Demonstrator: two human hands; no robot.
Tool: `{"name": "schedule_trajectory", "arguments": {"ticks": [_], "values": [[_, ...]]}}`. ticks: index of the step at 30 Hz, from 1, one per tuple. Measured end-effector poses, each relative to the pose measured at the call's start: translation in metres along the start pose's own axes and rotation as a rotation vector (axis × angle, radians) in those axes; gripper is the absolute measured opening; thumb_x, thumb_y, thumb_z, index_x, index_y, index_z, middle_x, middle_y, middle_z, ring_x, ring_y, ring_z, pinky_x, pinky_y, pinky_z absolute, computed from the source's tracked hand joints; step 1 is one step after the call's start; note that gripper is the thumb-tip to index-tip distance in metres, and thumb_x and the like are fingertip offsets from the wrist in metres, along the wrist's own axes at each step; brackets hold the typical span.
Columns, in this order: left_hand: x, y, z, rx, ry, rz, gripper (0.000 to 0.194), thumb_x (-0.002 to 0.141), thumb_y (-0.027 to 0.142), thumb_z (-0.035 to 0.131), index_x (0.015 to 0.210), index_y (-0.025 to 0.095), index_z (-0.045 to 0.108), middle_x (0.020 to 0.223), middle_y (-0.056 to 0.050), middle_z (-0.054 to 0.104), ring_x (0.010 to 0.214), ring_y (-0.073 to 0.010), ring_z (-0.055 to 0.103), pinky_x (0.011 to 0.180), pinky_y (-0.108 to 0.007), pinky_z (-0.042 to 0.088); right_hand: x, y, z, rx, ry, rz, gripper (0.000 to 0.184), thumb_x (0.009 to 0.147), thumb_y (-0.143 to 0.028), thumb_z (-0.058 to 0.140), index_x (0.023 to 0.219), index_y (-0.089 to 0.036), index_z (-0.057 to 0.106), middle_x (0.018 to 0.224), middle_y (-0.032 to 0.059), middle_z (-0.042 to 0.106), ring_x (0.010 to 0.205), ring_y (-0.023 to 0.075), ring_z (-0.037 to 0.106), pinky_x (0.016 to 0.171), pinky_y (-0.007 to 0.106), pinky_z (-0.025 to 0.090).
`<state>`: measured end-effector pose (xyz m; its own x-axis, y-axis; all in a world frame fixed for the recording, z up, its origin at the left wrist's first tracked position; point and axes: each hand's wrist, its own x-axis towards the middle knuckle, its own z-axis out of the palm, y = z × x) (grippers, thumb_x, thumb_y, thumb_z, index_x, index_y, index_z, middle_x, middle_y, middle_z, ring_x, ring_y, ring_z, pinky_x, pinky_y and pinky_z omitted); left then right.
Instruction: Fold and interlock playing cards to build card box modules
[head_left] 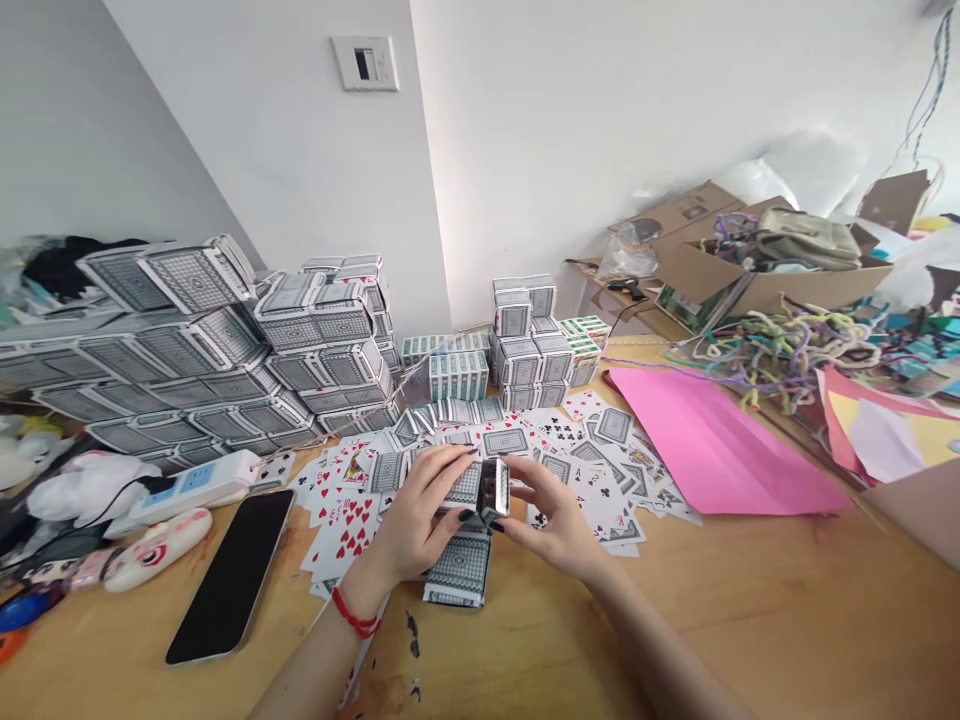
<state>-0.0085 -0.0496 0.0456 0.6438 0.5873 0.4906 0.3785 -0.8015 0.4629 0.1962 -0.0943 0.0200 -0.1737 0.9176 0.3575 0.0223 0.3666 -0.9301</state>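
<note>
My left hand (pixel 427 515) is closed around a small box folded from playing cards (pixel 463 487), patterned backs outward. Its right end faces my right hand (pixel 551 520), showing a dark inside and a white-edged flap (pixel 502 490). My right thumb and fingers pinch that end from both sides. Below my left hand, another patterned card block (pixel 457 568) lies on the wooden table, partly covered by the hand. Loose playing cards (pixel 352 525) spread behind and beside both hands, some face up and some face down.
Stacked card blocks (pixel 322 360) rise at the left and a smaller stack (pixel 529 350) at the centre back, near green-and-white card packs (pixel 457 375). A phone (pixel 232 575) and a power strip (pixel 214 490) lie left. Right are pink paper (pixel 712 440), tangled yarn (pixel 802 345) and a cardboard box (pixel 795 285).
</note>
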Motion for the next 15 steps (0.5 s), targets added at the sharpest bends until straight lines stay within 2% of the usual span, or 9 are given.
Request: {"name": "schedule_trajectory", "arguments": {"ticks": [15], "values": [[-0.0001,-0.0001,-0.0009,-0.032,0.005,0.006,0.047,0.09,0.038,0.035,0.134,0.021,0.035,0.132,-0.013,0.041,0.123,-0.0289,0.034,0.1,-0.05,0.031,0.0013,-0.0023,0.0018,-0.047,0.006,0.017,0.055,0.074,-0.026,0.067,0.124,-0.03,0.046,0.118,0.0057,0.054,0.11,0.0227,0.052,0.094,0.044,0.047]]}}
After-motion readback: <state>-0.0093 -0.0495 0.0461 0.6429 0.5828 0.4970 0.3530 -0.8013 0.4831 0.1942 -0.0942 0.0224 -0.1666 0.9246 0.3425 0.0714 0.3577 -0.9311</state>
